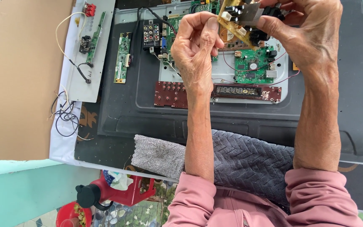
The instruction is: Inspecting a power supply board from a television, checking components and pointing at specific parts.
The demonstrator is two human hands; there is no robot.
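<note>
A dark work table [106,147] fills most of the view, and on it lies the largest thing, a black flat-screen chassis [358,105] turned back-side up, its metal inner plate [148,90] bared. To the left a big sheet of brown cardboard [17,80] covers the table edge, and below it shows a pale turquoise wall or floor [17,193]. A grey knitted cloth [240,159] lies along the near edge of the chassis, under the person's forearms in pink sleeves [316,197]. Beside the cardboard rests a long grey metal panel [85,63] carrying a narrow green board and loose black and white wires [66,113]. On the inner plate sit a green strip board [122,56], a green main board [255,67], and a long dark red board [171,93] with a display strip. Below the table stand a red plastic stool [127,191] and a black-lidded jug [88,195]. Raised above the chassis at the top of the view, a small yellow circuit board [234,23] with black parts is held between both hands: the left hand [196,50] pinches its near edge with thumb and fingertips, and the right hand [311,33] curls its fingers round the far end, gripping it.
</note>
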